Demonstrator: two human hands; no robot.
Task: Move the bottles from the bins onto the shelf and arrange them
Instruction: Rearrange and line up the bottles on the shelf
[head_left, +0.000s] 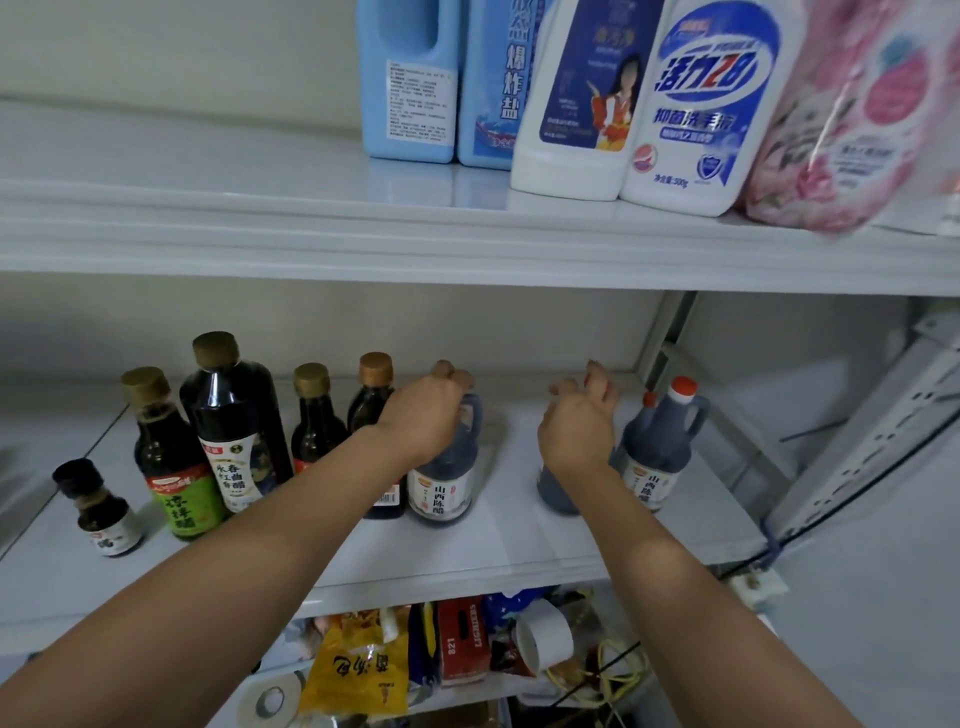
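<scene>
On the middle shelf, my left hand grips the top of a dark vinegar jug with a white label, which stands upright. My right hand curls over the top of a second dark jug; my wrist hides most of it. A third matching jug with an orange-red cap stands just to the right, apart from my hand. To the left stands a row of dark sauce bottles: a tall black one, a green-labelled one, a small one and two with gold caps behind my left arm.
The upper shelf carries blue and white detergent bottles and a pink pouch at its right end. The shelf below holds packets, a red box and cables. A white metal upright leans at the right.
</scene>
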